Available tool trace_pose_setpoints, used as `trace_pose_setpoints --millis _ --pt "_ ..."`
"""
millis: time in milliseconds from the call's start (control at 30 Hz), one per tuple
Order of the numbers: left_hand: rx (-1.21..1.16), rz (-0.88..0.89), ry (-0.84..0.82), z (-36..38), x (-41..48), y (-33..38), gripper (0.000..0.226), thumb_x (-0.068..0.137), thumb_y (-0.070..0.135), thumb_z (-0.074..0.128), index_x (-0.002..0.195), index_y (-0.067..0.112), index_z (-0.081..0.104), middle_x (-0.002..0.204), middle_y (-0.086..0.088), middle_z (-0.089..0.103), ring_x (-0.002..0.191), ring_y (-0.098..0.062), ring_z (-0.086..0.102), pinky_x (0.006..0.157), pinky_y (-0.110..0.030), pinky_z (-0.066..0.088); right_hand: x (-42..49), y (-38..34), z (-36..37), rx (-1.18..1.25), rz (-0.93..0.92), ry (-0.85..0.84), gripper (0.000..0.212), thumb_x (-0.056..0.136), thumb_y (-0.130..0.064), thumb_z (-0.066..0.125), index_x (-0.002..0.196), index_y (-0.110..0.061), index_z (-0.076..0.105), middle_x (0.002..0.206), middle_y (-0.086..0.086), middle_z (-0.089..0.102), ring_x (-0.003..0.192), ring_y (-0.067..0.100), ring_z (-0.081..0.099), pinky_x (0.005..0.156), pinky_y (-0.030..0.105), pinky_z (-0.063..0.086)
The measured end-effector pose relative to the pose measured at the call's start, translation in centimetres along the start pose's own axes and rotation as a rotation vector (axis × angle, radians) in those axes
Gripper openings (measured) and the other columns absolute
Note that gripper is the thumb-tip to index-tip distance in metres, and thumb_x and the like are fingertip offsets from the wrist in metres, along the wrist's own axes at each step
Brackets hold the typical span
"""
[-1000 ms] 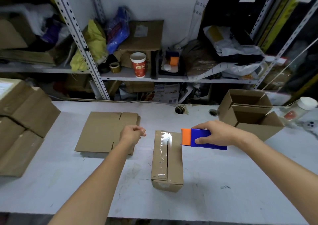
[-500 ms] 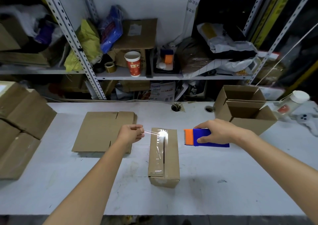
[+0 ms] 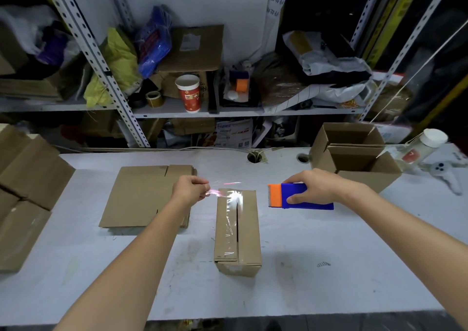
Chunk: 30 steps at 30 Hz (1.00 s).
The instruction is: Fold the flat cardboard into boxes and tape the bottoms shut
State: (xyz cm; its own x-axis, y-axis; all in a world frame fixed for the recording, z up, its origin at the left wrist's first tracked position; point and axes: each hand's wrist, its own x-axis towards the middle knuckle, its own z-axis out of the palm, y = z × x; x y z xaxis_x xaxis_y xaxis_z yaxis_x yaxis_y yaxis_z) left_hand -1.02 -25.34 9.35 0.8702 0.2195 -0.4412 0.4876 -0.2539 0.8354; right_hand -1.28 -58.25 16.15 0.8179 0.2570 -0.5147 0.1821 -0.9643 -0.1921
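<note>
A loose end of clear tape is being pinched between the thumb and fingertips of the left hand, just off the far left corner of a folded cardboard box that is lying bottom-up at the centre of the white table. A strip of tape is being shown laid along the box's centre seam, glinting at the far end. At about three o'clock from that end, a blue tape dispenser with an orange cutter is being gripped by the right hand, fingers closed over its top and thumb pressed on its near side. At nine o'clock from the box, a stack of flat cardboard is being kept on the table. At two o'clock, two open boxes are being stored.
</note>
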Motion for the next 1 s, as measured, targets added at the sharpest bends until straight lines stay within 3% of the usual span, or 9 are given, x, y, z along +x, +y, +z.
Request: trace_pose_setpoints --millis 367,433,500,567,667,733,833,900,1000 --pt "0.134 -0.055 0.105 1.1 2.9 -0.9 0.019 0.094 -0.001 0.063 0.079 0.011 0.066 0.101 -0.015 0.071 0.064 -0.021 0.067 0.076 -0.035 0.059 3.7 -1.0 -0.7 -0.023 0.015 -0.072 0.067 0.092 -0.052 0.065 0.149 -0.029 0.041 0.14 -0.002 0.054 0.113 0.018 0.054 0.083 0.031 0.05" --pt "0.229 -0.037 0.104 1.6 3.0 -1.3 0.022 0.094 0.001 0.061 0.077 0.014 0.066 0.101 -0.012 0.072 0.071 -0.02 0.069 0.063 -0.028 0.054 4.4 -1.5 -0.4 -0.047 0.025 -0.103 0.068 0.091 -0.051 0.066 0.149 -0.028 0.041 0.14 -0.001 0.054 0.117 0.021 0.054 0.085 0.033 0.051" --pt "0.318 -0.031 0.062 2.6 3.0 -2.2 0.022 0.094 0.004 0.061 0.076 0.016 0.066 0.106 -0.011 0.072 0.088 -0.023 0.069 0.064 -0.026 0.048 5.2 -2.1 0.1 -0.057 0.028 -0.128 0.068 0.09 -0.052 0.067 0.148 -0.028 0.042 0.139 0.0 0.055 0.116 0.021 0.055 0.086 0.034 0.052" --pt "0.391 -0.042 0.016 3.6 2.6 -2.9 0.012 0.096 0.01 0.061 0.095 0.016 0.071 0.121 -0.008 0.068 0.104 -0.025 0.064 0.077 -0.027 0.047 5.7 -2.6 0.7 -0.048 0.021 -0.126 0.067 0.09 -0.053 0.067 0.148 -0.028 0.042 0.138 0.0 0.056 0.115 0.021 0.055 0.083 0.033 0.051" --pt "0.415 -0.024 -0.023 4.1 2.1 -3.8 0.04 0.099 0.019 0.06 0.139 0.017 0.057 0.148 -0.007 0.05 0.133 -0.027 0.051 0.103 -0.033 0.044 6.0 -2.9 1.0 -0.047 0.015 -0.11 0.068 0.09 -0.052 0.066 0.149 -0.028 0.041 0.139 0.0 0.055 0.117 0.021 0.055 0.081 0.032 0.049" --pt "0.268 -0.045 -0.006 4.1 1.8 -4.1 0.035 0.1 0.017 0.058 0.134 0.014 0.063 0.138 -0.007 0.061 0.126 -0.028 0.057 0.106 -0.037 0.046 6.0 -2.8 1.3 -0.04 0.014 -0.102 0.068 0.091 -0.052 0.066 0.149 -0.028 0.04 0.14 0.0 0.055 0.118 0.022 0.055 0.081 0.032 0.049" --pt "0.06 -0.095 -0.038 4.5 0.8 -4.4 0.03 0.091 0.036 0.051 0.094 0.019 0.077 0.091 -0.006 0.073 0.088 -0.028 0.067 0.083 -0.037 0.057 5.7 -2.5 1.7 -0.017 0.01 -0.085 0.066 0.092 -0.054 0.064 0.149 -0.03 0.04 0.139 -0.001 0.055 0.113 0.02 0.054 0.084 0.033 0.05" --pt "0.135 -0.048 -0.121 4.8 0.4 -4.6 0.036 0.088 0.053 0.054 0.088 0.023 0.074 0.087 -0.008 0.073 0.084 -0.023 0.067 0.08 -0.038 0.056 5.6 -2.1 2.1 0.001 -0.001 -0.073 0.065 0.092 -0.055 0.063 0.148 -0.031 0.041 0.137 -0.002 0.056 0.108 0.018 0.054 0.084 0.034 0.051" --pt "0.232 0.019 -0.187 5.1 0.2 -4.5 0.029 0.093 0.048 0.06 0.101 0.023 0.071 0.094 0.0 0.072 0.092 -0.019 0.068 0.082 -0.034 0.053 5.6 -1.1 2.5 0.022 -0.014 -0.065 0.065 0.092 -0.056 0.062 0.148 -0.033 0.041 0.136 -0.003 0.057 0.105 0.016 0.053 0.084 0.032 0.051"
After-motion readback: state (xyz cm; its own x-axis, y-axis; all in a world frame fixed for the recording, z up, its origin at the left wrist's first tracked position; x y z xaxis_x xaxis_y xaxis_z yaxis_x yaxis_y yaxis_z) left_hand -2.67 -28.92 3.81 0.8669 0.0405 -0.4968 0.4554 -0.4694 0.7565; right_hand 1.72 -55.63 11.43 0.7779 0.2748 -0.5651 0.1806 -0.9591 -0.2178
